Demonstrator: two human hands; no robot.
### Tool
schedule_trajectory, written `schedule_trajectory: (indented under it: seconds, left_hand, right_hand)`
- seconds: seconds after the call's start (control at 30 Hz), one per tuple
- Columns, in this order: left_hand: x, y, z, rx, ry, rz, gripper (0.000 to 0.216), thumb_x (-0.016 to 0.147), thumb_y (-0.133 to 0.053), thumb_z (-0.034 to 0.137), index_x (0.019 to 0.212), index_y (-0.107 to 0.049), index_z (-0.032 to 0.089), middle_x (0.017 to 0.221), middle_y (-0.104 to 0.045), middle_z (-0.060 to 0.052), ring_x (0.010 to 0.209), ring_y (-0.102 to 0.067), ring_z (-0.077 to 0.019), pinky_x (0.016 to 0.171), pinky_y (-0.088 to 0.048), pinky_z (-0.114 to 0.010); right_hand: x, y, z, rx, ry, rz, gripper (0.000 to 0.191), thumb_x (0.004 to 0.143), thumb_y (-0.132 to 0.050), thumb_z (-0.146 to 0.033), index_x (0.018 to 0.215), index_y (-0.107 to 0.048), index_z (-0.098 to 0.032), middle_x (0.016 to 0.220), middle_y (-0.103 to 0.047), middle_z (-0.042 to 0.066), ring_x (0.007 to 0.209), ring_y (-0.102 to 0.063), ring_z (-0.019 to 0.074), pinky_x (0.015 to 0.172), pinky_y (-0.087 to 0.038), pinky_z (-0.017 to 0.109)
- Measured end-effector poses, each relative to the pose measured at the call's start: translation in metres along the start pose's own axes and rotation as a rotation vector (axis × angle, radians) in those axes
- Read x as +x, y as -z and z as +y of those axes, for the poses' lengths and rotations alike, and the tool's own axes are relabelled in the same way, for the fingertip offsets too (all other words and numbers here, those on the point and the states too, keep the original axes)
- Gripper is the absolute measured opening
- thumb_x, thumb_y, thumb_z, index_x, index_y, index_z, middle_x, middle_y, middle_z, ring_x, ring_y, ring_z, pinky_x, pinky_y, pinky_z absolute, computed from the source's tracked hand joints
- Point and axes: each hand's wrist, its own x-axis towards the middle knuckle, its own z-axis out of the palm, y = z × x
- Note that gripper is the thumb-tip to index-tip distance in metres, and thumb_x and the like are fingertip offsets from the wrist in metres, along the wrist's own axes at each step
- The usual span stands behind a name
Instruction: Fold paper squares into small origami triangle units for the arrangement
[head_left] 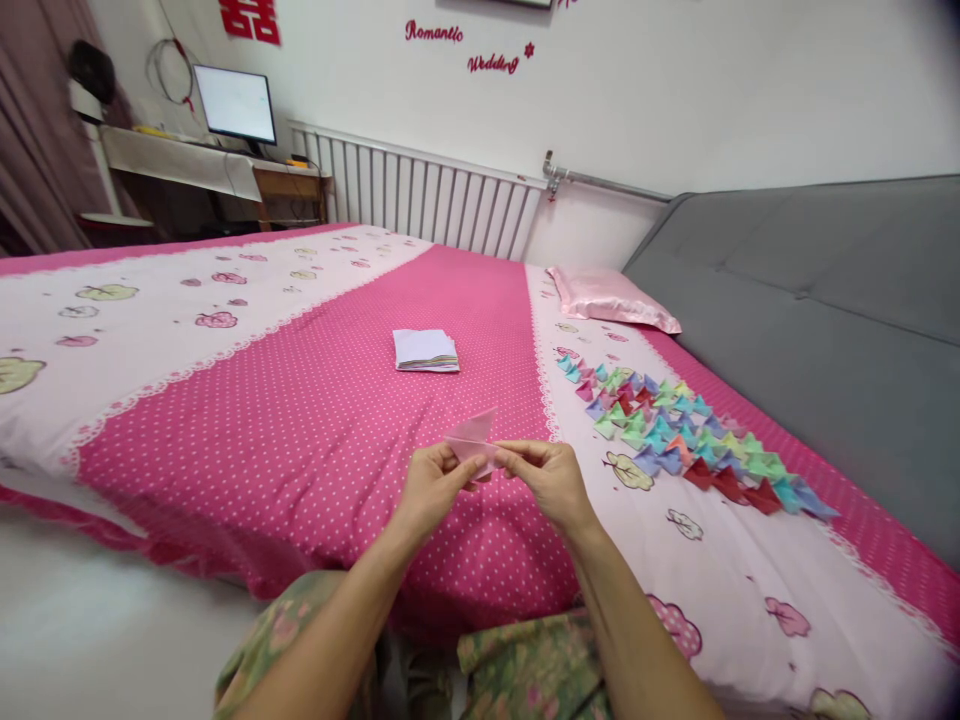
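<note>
Presently, head view: the left hand (435, 485) and the right hand (551, 480) both pinch a partly folded pink paper (474, 436), held above the near middle of the bedspread (300, 440). Done, to judge by their shape, are the folded paper pieces (660, 432) set in rows at right; apparently unworked is the stack of flat sheets (425, 348), farther off and slightly left. The grip covers the pink paper's lower folds, so its stage cannot be told; overlap obscures the pieces' count.
</note>
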Motion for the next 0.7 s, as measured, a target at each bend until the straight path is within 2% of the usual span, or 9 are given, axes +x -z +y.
schedule_trajectory:
  seconds: [0.1, 0.23, 0.43, 0.6, 0.7]
  left_hand:
    - [-0.0003, -0.0018, 0.0014, -0.002, 0.001, 0.039, 0.025, 0.065, -0.065, 0.030, 0.079, -0.064, 0.010, 0.068, -0.067, -0.007, 0.061, -0.062, -0.0127, 0.053, -0.045, -0.019]
    - [-0.0001, -0.0035, 0.0006, -0.053, 0.008, 0.043, 0.025, 0.063, -0.066, 0.028, 0.079, -0.064, 0.010, 0.067, -0.067, -0.006, 0.059, -0.061, -0.0118, 0.053, -0.046, -0.019]
    - [0.0003, -0.0046, -0.0052, -0.080, 0.056, -0.035, 0.028, 0.060, -0.068, 0.031, 0.076, -0.064, 0.009, 0.062, -0.066, -0.006, 0.055, -0.060, -0.0115, 0.052, -0.046, -0.020]
    - [-0.0009, -0.0066, -0.0061, -0.076, 0.041, -0.098, 0.025, 0.062, -0.067, 0.031, 0.073, -0.062, 0.010, 0.061, -0.064, -0.004, 0.056, -0.059, -0.0104, 0.054, -0.046, -0.020]
    - [-0.0011, -0.0058, -0.0027, -0.054, -0.004, -0.089, 0.021, 0.064, -0.065, 0.031, 0.071, -0.062, 0.011, 0.062, -0.063, -0.002, 0.056, -0.056, -0.0078, 0.053, -0.043, -0.017]
  right_hand:
    - [0.0006, 0.0001, 0.0006, 0.020, -0.030, 0.027, 0.016, 0.063, -0.069, -0.029, 0.070, -0.068, -0.015, 0.058, -0.065, 0.001, 0.051, -0.056, 0.0107, 0.051, -0.047, 0.022]
    - [0.0011, 0.0009, 0.0017, -0.004, 0.018, 0.021, 0.015, 0.066, -0.066, -0.029, 0.068, -0.066, -0.014, 0.058, -0.063, 0.001, 0.051, -0.055, 0.0106, 0.052, -0.046, 0.022]
    - [-0.0004, -0.0013, 0.0031, -0.060, 0.049, -0.040, 0.015, 0.068, -0.064, -0.029, 0.070, -0.066, -0.014, 0.067, -0.065, 0.004, 0.062, -0.058, 0.0145, 0.059, -0.046, 0.025]
    - [-0.0018, -0.0037, 0.0014, -0.074, 0.062, -0.038, 0.014, 0.069, -0.061, -0.028, 0.067, -0.063, -0.014, 0.062, -0.062, 0.002, 0.058, -0.056, 0.0135, 0.056, -0.044, 0.024]
    - [-0.0013, -0.0017, 0.0009, -0.054, 0.038, -0.032, 0.013, 0.069, -0.060, -0.027, 0.064, -0.062, -0.014, 0.058, -0.059, 0.000, 0.053, -0.052, 0.0111, 0.053, -0.041, 0.022]
